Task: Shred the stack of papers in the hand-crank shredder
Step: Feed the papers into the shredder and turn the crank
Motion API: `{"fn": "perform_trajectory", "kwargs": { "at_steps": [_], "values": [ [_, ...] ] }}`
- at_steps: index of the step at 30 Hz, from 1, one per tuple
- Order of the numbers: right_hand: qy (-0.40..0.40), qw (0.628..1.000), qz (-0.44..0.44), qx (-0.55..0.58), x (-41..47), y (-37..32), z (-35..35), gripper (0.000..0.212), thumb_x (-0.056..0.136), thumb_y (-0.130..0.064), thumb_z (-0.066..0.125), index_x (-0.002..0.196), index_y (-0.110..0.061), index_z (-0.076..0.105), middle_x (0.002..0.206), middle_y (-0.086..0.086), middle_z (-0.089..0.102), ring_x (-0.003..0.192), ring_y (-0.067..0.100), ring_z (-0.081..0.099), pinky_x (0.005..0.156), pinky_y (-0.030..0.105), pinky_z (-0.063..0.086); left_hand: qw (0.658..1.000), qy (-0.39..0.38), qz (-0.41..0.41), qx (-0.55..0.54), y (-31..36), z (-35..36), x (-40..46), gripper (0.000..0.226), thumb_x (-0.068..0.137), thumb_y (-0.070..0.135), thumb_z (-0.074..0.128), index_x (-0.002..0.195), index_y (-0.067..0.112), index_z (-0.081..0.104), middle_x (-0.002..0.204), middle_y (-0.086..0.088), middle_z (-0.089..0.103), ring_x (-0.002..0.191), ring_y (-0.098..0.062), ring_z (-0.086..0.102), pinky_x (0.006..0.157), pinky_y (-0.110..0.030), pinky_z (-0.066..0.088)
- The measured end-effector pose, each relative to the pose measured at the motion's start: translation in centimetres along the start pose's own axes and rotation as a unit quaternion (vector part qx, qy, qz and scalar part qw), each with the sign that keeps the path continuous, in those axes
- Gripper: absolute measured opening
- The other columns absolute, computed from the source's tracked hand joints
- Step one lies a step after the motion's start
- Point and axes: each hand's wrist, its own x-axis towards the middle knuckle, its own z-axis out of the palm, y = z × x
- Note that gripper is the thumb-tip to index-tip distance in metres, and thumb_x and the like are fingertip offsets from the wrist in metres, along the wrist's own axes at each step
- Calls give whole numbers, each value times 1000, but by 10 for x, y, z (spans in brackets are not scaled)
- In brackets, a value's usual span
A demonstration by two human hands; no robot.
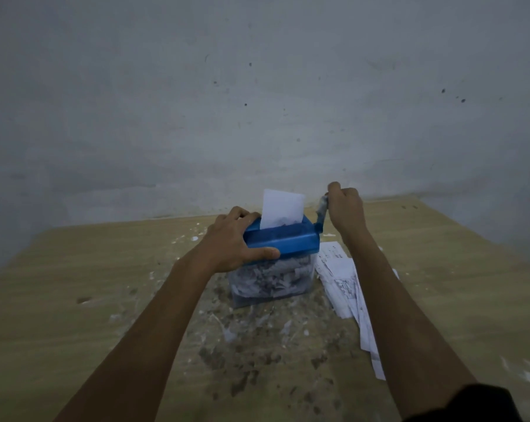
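Note:
A small hand-crank shredder (285, 240) with a blue top and a clear bin (272, 280) packed with paper strips stands mid-table. A white sheet (282, 210) sticks upright out of its slot. My left hand (233, 239) grips the left end of the blue top, thumb along the front edge. My right hand (346, 205) is curled round the crank handle (321, 210) at the shredder's right side, held up high. The stack of printed papers (338, 275) lies flat on the table just right of the bin, partly under my right forearm.
The wooden table (105, 284) is littered with paper scraps and dark stains in front of the shredder. A grey wall (257, 102) rises right behind the table's far edge. A loose paper strip (368, 339) trails toward me from the stack.

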Motion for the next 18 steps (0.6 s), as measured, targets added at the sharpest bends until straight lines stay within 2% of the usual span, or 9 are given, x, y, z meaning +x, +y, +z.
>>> {"fn": "perform_trajectory", "kwargs": {
  "at_steps": [1,3,5,8,13,16,18],
  "values": [
    [-11,1000,6,-4,3,-1,3,53,85,-38,33,62,5,56,65,20,63,61,32,55,60,36,45,1000,0,4,-1,0,0,-1,115,60,95,47,152,27,35,134,4,39,118,-20,41,103,-44,44],
    [-45,999,25,-17,11,0,11,56,85,-39,30,58,1,59,61,15,65,61,31,58,65,36,48,1000,2,7,-1,0,0,-4,116,59,96,46,152,27,35,136,4,39,120,-20,41,105,-44,43],
    [-88,994,49,-33,16,5,16,51,85,-40,30,53,-8,54,54,9,57,54,27,50,61,35,43,1000,9,4,-4,1,1,-6,118,56,98,43,151,26,36,139,4,39,122,-20,41,106,-44,43],
    [-142,984,96,-45,18,11,18,50,91,-36,30,51,-11,45,47,3,47,49,21,39,53,30,36,1000,24,2,-4,1,3,-7,116,57,98,44,149,27,38,139,5,41,121,-20,43,105,-44,44],
    [-214,953,188,-100,7,35,22,31,98,-28,36,71,-13,42,61,4,39,53,17,34,53,25,31,999,42,-4,-11,3,6,-8,104,66,88,57,149,27,39,139,3,42,120,-20,45,103,-42,46],
    [-258,937,189,-142,-14,55,12,29,99,-11,38,71,-11,44,56,4,38,46,15,31,49,27,28,999,47,-7,-10,3,7,-8,103,67,87,58,149,27,40,139,3,42,120,-20,46,103,-41,45],
    [-251,936,149,-199,-28,64,3,26,98,-5,37,73,-10,45,60,5,39,50,16,33,53,30,29,999,52,-8,-10,4,8,-9,104,67,87,59,149,27,40,139,3,42,120,-20,46,103,-41,45]
  ]
}}
